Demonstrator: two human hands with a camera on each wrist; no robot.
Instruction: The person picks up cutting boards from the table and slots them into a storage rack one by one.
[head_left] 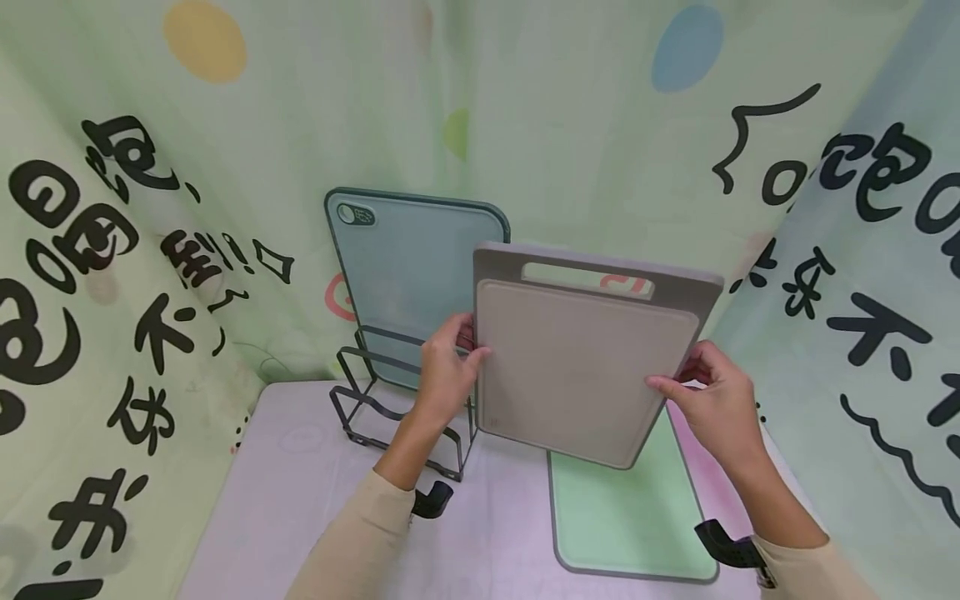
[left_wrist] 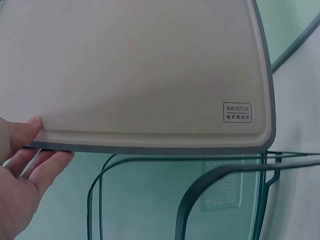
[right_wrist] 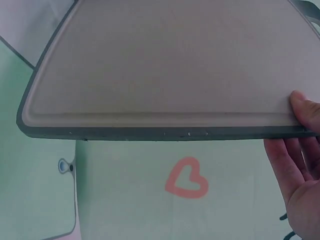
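Both hands hold up a grey-beige cutting board [head_left: 577, 358] with a slot handle along its top edge. My left hand [head_left: 444, 367] pinches its left edge, thumb on the front face and fingers behind. At the opposite edge my right hand [head_left: 712, 396] grips the board the same way. The board tilts slightly and hangs above the table, close to the right side of a dark wire rack [head_left: 360, 408]. A blue-green cutting board [head_left: 420, 267] stands upright in the rack's back part. In the left wrist view, a small printed label [left_wrist: 237, 112] shows near the held board's corner.
A light green cutting board [head_left: 630, 525] with a grey rim lies on the pale table [head_left: 300, 467], partly under the held board. Something pink [head_left: 708, 467] shows beside it. Printed curtains [head_left: 585, 125] hang behind and at both sides.
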